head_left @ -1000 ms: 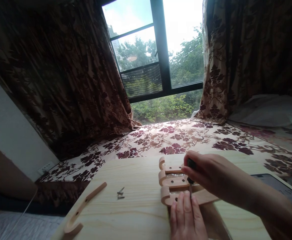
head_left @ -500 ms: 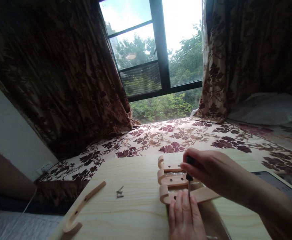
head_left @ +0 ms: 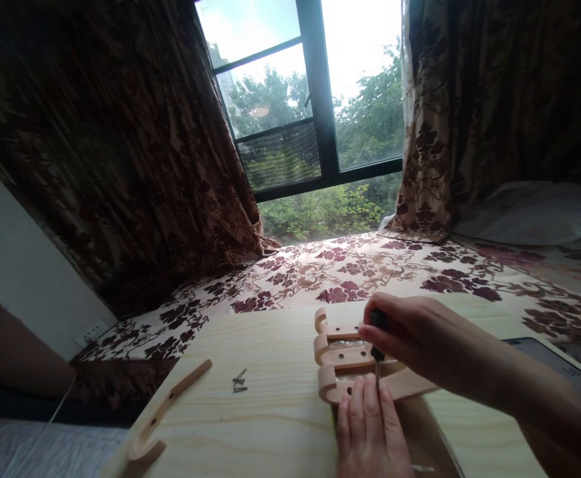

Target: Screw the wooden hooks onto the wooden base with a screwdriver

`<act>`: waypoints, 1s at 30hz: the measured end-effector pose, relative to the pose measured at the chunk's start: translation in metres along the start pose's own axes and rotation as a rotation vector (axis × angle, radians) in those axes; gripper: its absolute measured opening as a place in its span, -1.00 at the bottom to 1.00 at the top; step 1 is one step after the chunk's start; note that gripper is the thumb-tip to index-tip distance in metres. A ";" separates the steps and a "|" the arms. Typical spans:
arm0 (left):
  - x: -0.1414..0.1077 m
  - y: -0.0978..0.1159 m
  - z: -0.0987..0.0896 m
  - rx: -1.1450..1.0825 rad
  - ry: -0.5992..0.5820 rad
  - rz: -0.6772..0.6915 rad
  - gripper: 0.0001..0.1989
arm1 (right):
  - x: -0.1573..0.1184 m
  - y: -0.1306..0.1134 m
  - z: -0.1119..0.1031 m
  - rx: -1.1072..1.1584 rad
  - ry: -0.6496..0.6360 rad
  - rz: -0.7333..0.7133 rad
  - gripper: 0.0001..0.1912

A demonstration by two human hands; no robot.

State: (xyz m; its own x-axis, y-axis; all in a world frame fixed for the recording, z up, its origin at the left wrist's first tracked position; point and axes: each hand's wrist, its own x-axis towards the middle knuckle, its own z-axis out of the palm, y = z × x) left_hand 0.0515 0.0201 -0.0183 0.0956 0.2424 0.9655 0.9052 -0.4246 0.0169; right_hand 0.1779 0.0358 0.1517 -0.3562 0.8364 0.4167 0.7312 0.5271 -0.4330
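Observation:
My right hand [head_left: 410,328] is closed around the dark handle of a screwdriver [head_left: 378,352], which stands nearly upright. Its tip meets the nearest wooden hook [head_left: 328,385], just beyond my left fingers; the screw under it is hidden. Flat across that hook lies my left hand [head_left: 372,431], fingers stretched out and pressing it down. Behind it are two more curved wooden hooks, a middle hook [head_left: 350,357] with screw heads in its holes and a far hook [head_left: 321,320]. Below the hooks shows a brown panel [head_left: 427,431] with clear plastic film.
On the pale wooden board [head_left: 255,438], a loose wooden hook [head_left: 163,415] lies at the left and several screws [head_left: 240,381] lie in a small group. A tablet-like device [head_left: 559,365] sits at the right. Beyond are a floral-covered ledge [head_left: 290,279], curtains [head_left: 170,166] and a window [head_left: 323,99].

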 end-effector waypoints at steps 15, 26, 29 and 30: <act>0.002 -0.013 -0.010 0.107 -0.116 0.181 -0.69 | -0.001 0.004 0.001 0.044 -0.024 -0.025 -0.79; 0.003 -0.017 -0.014 0.106 -0.186 0.220 -0.72 | 0.004 0.007 -0.004 0.010 0.002 0.008 -0.79; 0.004 -0.017 -0.014 0.121 -0.169 0.224 -0.70 | 0.002 0.003 -0.005 0.057 -0.042 -0.014 -0.89; 0.003 -0.017 -0.013 0.124 -0.161 0.220 -0.69 | 0.002 0.002 -0.005 0.076 -0.057 -0.020 -0.91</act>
State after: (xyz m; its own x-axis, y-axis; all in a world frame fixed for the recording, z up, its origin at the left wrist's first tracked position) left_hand 0.0308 0.0169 -0.0121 0.3506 0.2955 0.8887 0.8983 -0.3746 -0.2298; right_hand 0.1813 0.0374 0.1556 -0.4045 0.8317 0.3804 0.6781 0.5518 -0.4855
